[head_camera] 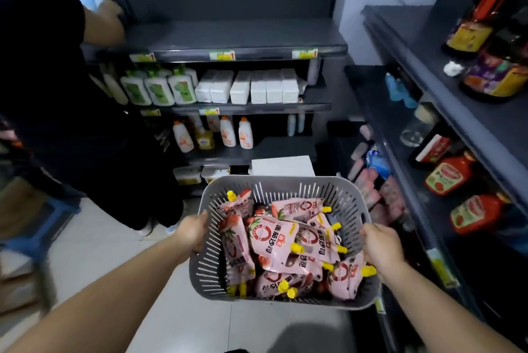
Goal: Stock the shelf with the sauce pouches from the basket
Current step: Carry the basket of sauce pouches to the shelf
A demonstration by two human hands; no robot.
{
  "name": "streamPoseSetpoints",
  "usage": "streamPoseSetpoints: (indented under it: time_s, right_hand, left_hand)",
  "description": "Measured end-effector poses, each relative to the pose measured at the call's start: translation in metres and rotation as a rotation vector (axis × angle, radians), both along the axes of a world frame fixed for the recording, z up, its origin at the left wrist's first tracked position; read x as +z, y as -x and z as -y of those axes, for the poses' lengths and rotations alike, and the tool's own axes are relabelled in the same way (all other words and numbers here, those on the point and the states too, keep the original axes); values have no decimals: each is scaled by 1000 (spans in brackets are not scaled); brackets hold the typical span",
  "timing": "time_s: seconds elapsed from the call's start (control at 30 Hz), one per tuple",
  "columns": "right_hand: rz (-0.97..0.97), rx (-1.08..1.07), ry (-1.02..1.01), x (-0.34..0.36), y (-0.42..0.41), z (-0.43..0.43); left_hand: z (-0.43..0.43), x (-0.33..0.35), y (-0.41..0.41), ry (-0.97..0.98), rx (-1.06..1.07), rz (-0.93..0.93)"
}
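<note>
While a grey slatted basket (285, 182) is carried at waist height down a narrow shop aisle, the stocking job looks barely begun. The left hand (191, 231) curls over the basket's left rim and the right hand (381, 247) grips the right rim, so neither is free to lift anything out. Pink sauce pouches (274, 241) with yellow spouts lie heaped inside it, overlapping and pointing every way, and the pile fills most of the floor of the basket. None is being placed at this moment, so by the look of it nearly all of the load has yet to go up.

To the right, dark right-hand shelving (405, 38) carries large dark bottles (480, 18) on top and red sauce bottles (445, 178) below, which makes it the likely destination. Pinkish packs (380, 195) sit on a lower tier there; they are too blurred to say whether they are the same product.

Straight ahead, facing shelving (237, 35) with yellow price tags (222, 55) holds white bottles with green labels (160, 89), white packs (257, 86) and orange-capped bottles (228, 132); its top tier is mostly bare. At left, a second person in dark clothes (71, 124) reaches up toward that top tier. Pale tiles (114, 238) cover the floor.
</note>
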State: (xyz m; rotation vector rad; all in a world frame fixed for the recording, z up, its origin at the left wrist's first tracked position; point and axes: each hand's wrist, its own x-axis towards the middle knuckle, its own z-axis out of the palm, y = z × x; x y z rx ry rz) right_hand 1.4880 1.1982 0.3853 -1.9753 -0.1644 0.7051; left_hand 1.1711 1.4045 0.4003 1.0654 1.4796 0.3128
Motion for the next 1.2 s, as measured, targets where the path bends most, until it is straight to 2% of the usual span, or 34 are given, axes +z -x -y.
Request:
streamPoseSetpoints:
  time_s: [0.37, 0.7, 0.83, 1.2]
  right_hand:
    - [23, -8, 38, -9, -85, -128]
    - [14, -141, 76, -35, -130, -212]
    - [27, -83, 135, -45, -157, -240]
    - [13, 75, 187, -105, -230, -310]
  left_hand:
    - [-124, -10, -94, 68, 34, 2]
    - [-237, -40, -165, 104, 6, -30]
    - [-260, -56, -185, 185, 25, -7]
    - [-290, -117, -225, 179, 139, -67]
